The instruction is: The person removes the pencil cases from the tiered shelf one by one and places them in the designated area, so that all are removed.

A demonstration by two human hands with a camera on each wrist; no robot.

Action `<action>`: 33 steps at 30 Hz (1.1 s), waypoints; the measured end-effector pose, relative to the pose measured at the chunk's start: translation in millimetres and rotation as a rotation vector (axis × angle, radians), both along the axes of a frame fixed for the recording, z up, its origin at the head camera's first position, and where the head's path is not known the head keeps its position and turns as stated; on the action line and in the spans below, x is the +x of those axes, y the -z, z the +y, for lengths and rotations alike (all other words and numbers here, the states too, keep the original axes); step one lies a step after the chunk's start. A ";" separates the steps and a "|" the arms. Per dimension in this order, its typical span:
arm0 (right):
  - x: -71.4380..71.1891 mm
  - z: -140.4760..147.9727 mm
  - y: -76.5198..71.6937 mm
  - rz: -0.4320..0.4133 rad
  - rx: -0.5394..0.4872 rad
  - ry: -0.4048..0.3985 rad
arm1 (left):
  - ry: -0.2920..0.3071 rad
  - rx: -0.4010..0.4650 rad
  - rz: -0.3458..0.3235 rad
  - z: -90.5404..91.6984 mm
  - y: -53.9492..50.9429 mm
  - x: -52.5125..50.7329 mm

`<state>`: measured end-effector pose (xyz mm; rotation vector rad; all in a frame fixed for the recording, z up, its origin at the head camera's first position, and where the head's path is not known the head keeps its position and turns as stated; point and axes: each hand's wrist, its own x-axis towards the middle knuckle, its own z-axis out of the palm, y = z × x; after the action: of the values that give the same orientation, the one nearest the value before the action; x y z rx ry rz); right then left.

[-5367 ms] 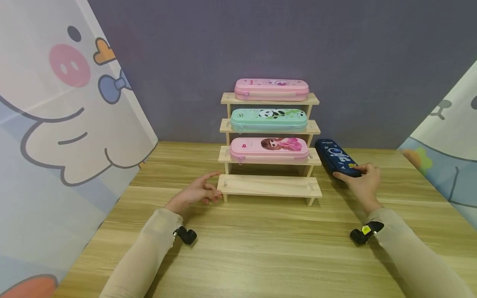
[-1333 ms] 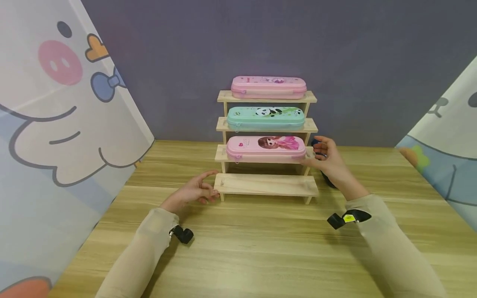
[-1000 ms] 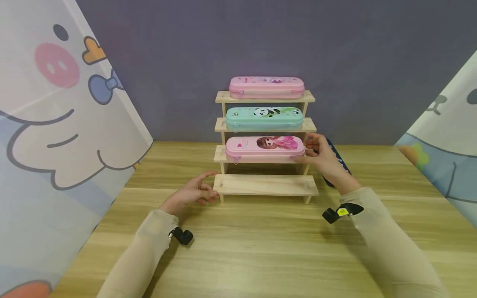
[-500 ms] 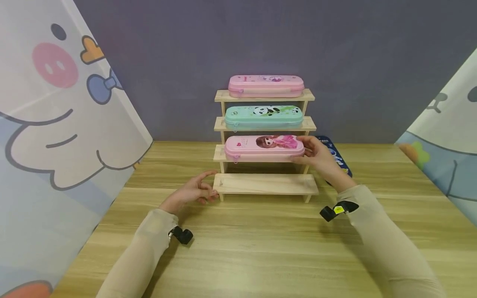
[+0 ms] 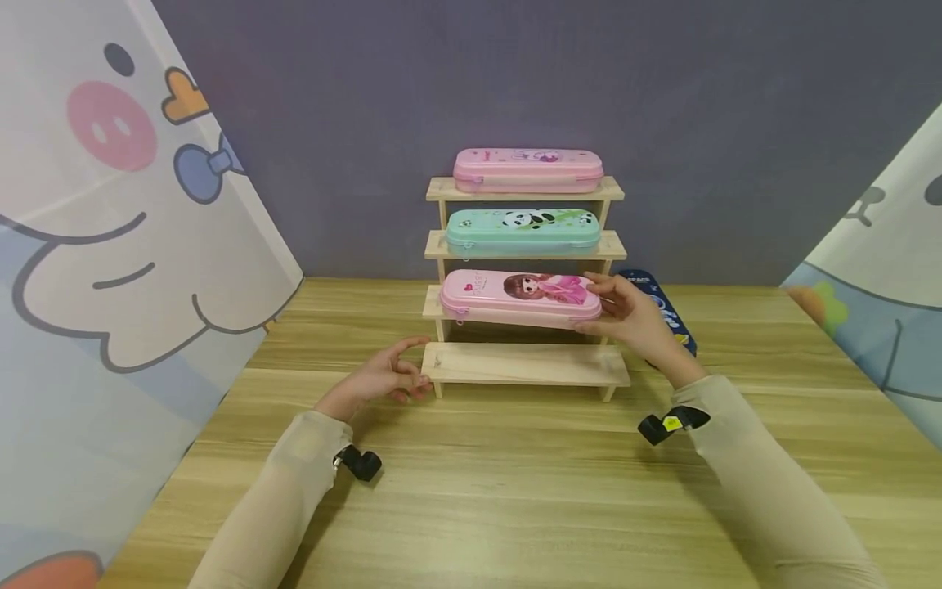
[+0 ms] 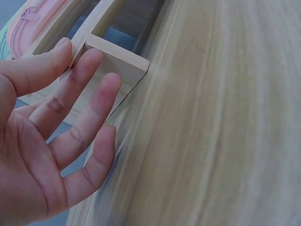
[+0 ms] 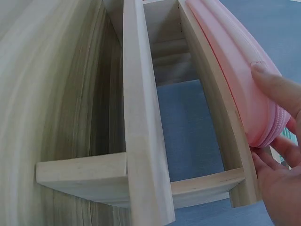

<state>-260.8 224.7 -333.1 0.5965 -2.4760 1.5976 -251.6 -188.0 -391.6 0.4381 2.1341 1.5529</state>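
My right hand (image 5: 624, 312) grips the right end of a pink pencil case (image 5: 515, 296) with a doll-like girl on its lid. The right wrist view shows my thumb on the front side of this pink case (image 7: 235, 70) and my fingers around its end. The case sits at a slight slant on the second shelf from the bottom of a stepped wooden rack (image 5: 526, 364). At the bottom shelf's left end, my left hand (image 5: 379, 380) touches the wood with loosely bent fingers. In the left wrist view its fingertips lie at the shelf's end (image 6: 117, 52).
A mint panda pencil case (image 5: 522, 233) and another pink pencil case (image 5: 527, 170) lie on the upper shelves. Right of the rack, a navy space pencil case (image 5: 666, 315) is partly hidden by my right hand. Behind stands a grey wall (image 5: 353, 164).
My right hand has left the navy case and moved left onto the girl-print pink case. That case has since shifted slightly left and turned, its right end nearer me. My left hand stays put.
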 end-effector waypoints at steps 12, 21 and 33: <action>2.1 -2.5 -0.5 0.045 -0.063 0.032 | -0.004 0.001 0.001 -1.1 -0.3 0.0; 14.8 3.9 -2.4 0.127 -0.133 0.022 | -0.002 -0.005 0.002 0.0 -1.0 0.4; 20.9 23.2 -1.8 0.240 -0.375 -0.076 | -0.006 -0.006 0.002 0.7 -1.1 0.3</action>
<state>-239.9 247.9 -331.3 0.7753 -1.9408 1.8320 -251.3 -187.3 -390.5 0.4322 2.1427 1.5498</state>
